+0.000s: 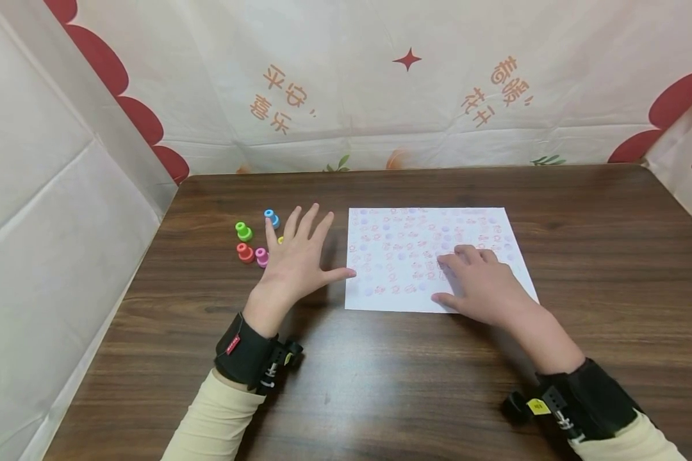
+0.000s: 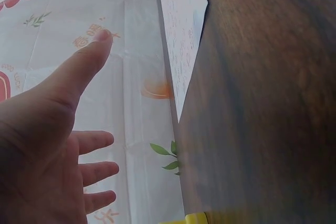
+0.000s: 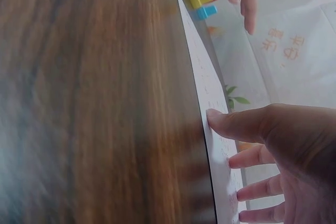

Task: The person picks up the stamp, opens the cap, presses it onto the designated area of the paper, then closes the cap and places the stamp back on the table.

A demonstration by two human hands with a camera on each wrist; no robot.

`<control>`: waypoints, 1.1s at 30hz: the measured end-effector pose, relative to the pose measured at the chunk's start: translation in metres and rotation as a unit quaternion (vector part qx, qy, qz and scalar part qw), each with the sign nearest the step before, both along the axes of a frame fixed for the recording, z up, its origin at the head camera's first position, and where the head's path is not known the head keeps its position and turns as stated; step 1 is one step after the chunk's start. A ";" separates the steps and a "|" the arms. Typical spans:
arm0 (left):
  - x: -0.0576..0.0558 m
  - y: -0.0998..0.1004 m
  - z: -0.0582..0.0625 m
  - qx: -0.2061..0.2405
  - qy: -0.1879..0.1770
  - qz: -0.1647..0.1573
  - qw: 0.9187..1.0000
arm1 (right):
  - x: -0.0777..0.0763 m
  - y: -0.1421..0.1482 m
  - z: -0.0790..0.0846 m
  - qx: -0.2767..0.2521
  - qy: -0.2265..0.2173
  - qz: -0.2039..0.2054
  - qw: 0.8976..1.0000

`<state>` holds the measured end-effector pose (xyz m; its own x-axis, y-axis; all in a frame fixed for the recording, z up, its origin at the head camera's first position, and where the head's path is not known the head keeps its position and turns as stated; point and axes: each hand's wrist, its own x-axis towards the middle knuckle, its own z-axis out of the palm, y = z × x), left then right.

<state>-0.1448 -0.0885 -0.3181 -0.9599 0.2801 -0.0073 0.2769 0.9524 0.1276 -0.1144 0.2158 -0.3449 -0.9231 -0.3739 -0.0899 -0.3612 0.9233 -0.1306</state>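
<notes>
A white sheet of paper [image 1: 375, 301] lies flat on the table, covered with rows of small printed marks in red and pale purple. My right hand [image 1: 487, 288] is over its right half, palm down with fingers extended, fingertips at the paper in the right wrist view. To the left of the sheet, my left hand [image 1: 294, 259] spreads its fingers wide, the thumb reaching the paper's left edge. Beside that hand stand small toy stamps: green [image 1: 243, 231], red [image 1: 245, 253], blue [image 1: 272, 219] and purple [image 1: 262, 258]. A yellow stamp [image 1: 280, 240] is mostly hidden behind its fingers.
The dark wood-grain table [image 1: 346, 397] extends around the sheet on all sides. A pale printed cloth [image 1: 346, 83] hangs along its far edge, and white sheeting [image 1: 52, 243] hangs on the left. Both wrists wear black straps [image 1: 245, 352] with small cameras.
</notes>
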 end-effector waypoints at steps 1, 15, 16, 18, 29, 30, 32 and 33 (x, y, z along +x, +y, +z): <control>0.000 0.000 0.000 0.001 -0.001 0.000 1.000 | 0.001 -0.001 0.000 0.000 0.003 0.002 1.000; 0.001 -0.001 -0.004 0.011 -0.001 0.006 1.000 | 0.012 -0.021 -0.002 0.003 0.016 0.029 0.999; 0.001 -0.001 -0.004 0.011 -0.001 0.006 1.000 | 0.012 -0.021 -0.002 0.003 0.017 0.028 0.999; 0.001 -0.001 -0.004 0.011 0.000 0.007 1.000 | 0.013 -0.023 -0.002 0.003 0.019 0.027 0.999; 0.000 -0.007 -0.004 0.011 -0.004 0.011 1.000 | 0.017 -0.031 0.000 0.001 0.020 0.022 1.000; 0.000 -0.008 -0.004 0.011 -0.003 0.012 1.000 | 0.017 -0.032 0.000 0.002 0.021 0.022 1.000; -0.001 -0.009 -0.004 0.014 -0.003 0.012 1.000 | 0.017 -0.033 0.000 0.003 0.023 0.020 1.000; -0.001 -0.010 -0.004 0.013 -0.001 0.012 1.000 | 0.017 -0.033 0.000 0.004 0.023 0.020 1.000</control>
